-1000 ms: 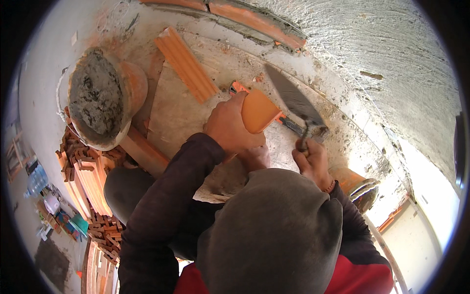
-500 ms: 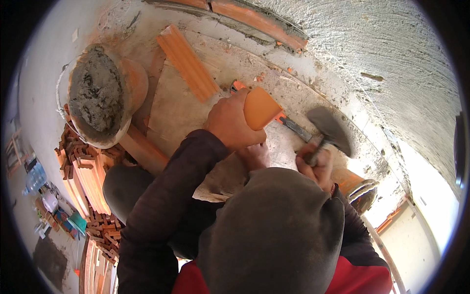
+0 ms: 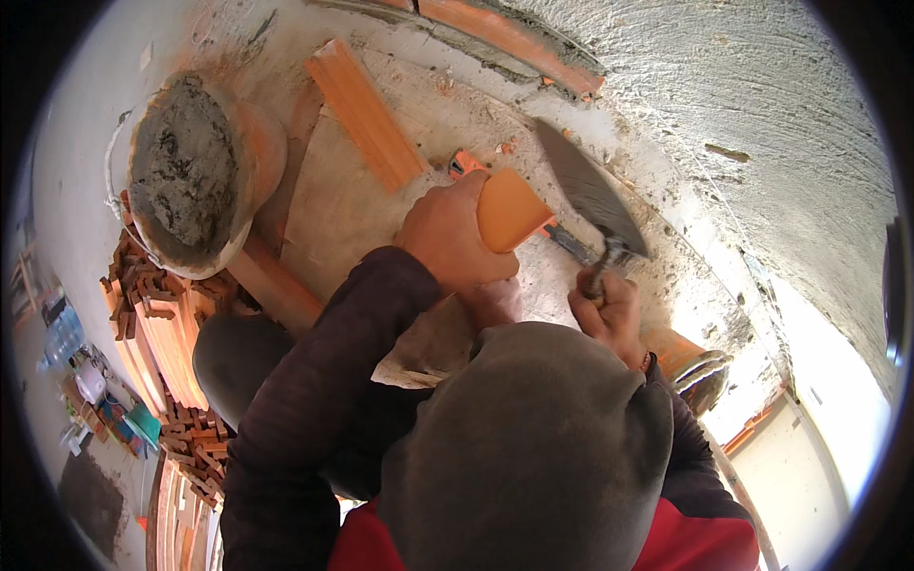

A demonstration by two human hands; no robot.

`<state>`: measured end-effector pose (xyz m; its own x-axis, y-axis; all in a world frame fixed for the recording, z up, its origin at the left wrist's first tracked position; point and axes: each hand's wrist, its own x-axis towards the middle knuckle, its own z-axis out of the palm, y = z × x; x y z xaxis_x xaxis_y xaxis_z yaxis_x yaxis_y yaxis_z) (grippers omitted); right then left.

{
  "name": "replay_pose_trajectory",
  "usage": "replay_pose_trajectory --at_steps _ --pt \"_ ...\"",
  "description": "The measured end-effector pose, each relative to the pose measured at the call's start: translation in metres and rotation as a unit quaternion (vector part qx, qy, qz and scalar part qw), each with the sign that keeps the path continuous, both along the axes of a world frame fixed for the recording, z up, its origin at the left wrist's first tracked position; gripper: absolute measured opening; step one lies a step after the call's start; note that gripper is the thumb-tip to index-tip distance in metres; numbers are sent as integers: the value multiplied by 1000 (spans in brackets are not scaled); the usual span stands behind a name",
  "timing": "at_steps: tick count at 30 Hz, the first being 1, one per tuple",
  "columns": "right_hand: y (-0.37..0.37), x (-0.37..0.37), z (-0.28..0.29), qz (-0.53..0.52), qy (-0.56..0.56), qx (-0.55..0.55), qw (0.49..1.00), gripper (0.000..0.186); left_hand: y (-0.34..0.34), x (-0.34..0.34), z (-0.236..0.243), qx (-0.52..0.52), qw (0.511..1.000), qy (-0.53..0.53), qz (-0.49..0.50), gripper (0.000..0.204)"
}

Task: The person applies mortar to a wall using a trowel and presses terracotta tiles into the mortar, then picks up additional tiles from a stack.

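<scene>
My left hand (image 3: pixel 443 233) is closed around a short orange clay tile piece (image 3: pixel 512 211), which sticks out beyond the fingers to the right. Just under that hand is a patch of bare skin that I cannot make out, partly hidden by my knee. My right hand (image 3: pixel 609 314) grips the handle of a pointed trowel (image 3: pixel 592 188). Its dark metal blade points away and to the left, above the floor, to the right of the tile piece. Behind the tile piece lies an orange-and-black tool (image 3: pixel 465 164) on the floor, partly covered by the tile piece and the trowel.
A bucket of grey mortar (image 3: pixel 186 181) stands at the left, beside stacked clay strips (image 3: pixel 171 343). A long clay piece (image 3: pixel 367 114) lies on the floor ahead. A rough plastered wall (image 3: pixel 752 105) rises at the right. My dark-clothed knee (image 3: pixel 528 447) covers the near middle.
The trowel blade has swung away and to the left, and more of its face shows. My right hand has turned with it. My left hand stays nearly still with the tile piece.
</scene>
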<state>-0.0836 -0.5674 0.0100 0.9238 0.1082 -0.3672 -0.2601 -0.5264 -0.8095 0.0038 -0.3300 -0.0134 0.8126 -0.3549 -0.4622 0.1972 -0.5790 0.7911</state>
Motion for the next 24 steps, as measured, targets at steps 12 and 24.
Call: replay_pose_trajectory --at_steps 12,24 --pt "2 -6 0 -32 -21 81 996 11 -4 -1 2 62 997 -34 -35 63" --pt "10 8 -1 65 -38 -12 997 10 -2 -1 -2 35 996 -80 -21 70"
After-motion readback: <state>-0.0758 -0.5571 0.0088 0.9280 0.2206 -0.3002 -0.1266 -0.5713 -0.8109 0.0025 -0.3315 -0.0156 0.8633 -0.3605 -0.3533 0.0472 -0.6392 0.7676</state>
